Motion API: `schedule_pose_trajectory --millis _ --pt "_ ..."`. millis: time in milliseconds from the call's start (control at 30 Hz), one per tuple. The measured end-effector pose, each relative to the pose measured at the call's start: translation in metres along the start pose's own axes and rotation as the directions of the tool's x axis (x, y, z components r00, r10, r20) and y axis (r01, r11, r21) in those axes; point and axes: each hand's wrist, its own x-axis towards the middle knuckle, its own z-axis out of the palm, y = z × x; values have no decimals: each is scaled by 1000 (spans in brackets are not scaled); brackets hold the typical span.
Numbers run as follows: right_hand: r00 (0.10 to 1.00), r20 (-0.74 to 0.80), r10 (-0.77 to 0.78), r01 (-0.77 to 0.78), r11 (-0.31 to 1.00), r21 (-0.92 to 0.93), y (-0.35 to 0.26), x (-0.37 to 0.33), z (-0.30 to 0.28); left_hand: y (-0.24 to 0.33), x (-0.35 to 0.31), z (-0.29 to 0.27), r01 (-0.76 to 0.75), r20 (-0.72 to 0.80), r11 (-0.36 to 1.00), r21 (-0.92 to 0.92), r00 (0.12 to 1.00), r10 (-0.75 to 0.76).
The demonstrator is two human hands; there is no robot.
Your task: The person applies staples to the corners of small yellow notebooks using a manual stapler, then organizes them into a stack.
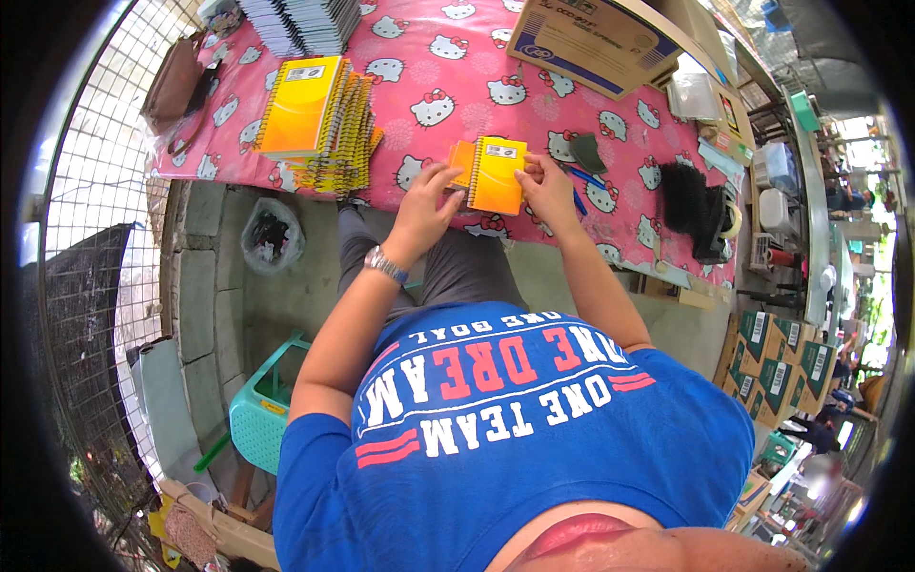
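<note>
A small yellow-orange spiral notebook [498,181] is between my hands at the table's near edge, its wire binding on the left. An orange piece [462,157] shows just left of the binding; whether it is the notebook's cover or another notebook I cannot tell. My left hand [426,212] has bent fingers on that orange piece, thumb lower beside the binding. My right hand [550,194] grips the notebook's right edge between thumb and fingers. Further left stands a stack of similar yellow spiral notebooks [303,103], with more wire-bound ones beneath, leaning out toward the right.
A pink patterned cloth covers the table [434,71]. Blue pens [586,178] and a dark green piece [585,153] lie right of my hand. Behind are a cardboard box [596,43] and stacked notebooks [300,24]. A black brush-like item [682,197] and tape roll [732,220] sit right.
</note>
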Motion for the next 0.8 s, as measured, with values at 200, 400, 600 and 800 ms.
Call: schedule_pose_trajectory --millis 200,400,600,800 --pt "990 7 143 -140 956 257 68 13 -4 -9 47 38 -45 185 871 489 981 -54" --pt "955 291 58 -254 667 700 31 -13 34 -30 32 59 44 161 963 264 983 -89" --pt "946 306 110 -305 629 715 13 -14 27 -24 26 72 11 106 914 405 993 -59" --pt "957 239 165 -267 822 503 43 -4 17 -3 19 52 39 -21 817 575 999 -32"
